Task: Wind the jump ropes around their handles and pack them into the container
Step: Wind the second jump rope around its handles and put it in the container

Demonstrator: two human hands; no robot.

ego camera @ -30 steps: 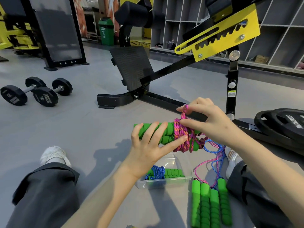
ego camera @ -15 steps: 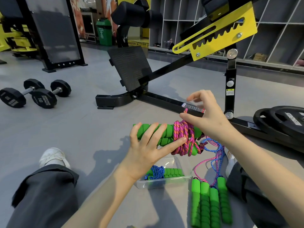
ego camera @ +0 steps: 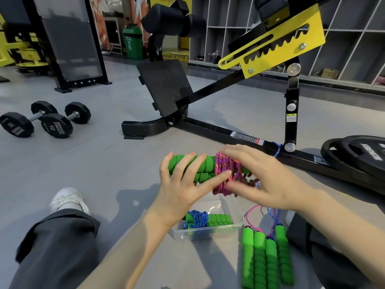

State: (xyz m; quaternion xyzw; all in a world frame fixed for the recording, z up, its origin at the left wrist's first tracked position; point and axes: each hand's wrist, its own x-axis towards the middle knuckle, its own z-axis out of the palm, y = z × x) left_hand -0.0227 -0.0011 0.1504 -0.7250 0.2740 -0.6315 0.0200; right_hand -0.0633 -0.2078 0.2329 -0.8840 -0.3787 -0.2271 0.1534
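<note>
My left hand (ego camera: 181,184) grips a pair of green foam handles (ego camera: 200,167) held level above the floor. A pink rope (ego camera: 224,174) is wound in a thick bundle around their right part. My right hand (ego camera: 262,180) lies over that bundle with fingers spread, blurred by motion; whether it pinches the rope is unclear. Below stands a clear plastic container (ego camera: 210,232) holding a wound blue rope on green handles (ego camera: 205,220). To its right several green handles (ego camera: 266,255) lie side by side on the floor, with loose pink and blue cords (ego camera: 260,215) trailing from them.
A black bench frame (ego camera: 229,134) runs across the floor just beyond my hands, with stacked weight plates (ego camera: 356,155) at the right. Two dumbbells (ego camera: 45,119) lie far left. My legs in dark trousers (ego camera: 56,247) flank the container.
My right hand has come down from above the handles, where it pulled the pink rope end up, and now covers the wound bundle. The left hand keeps its hold.
</note>
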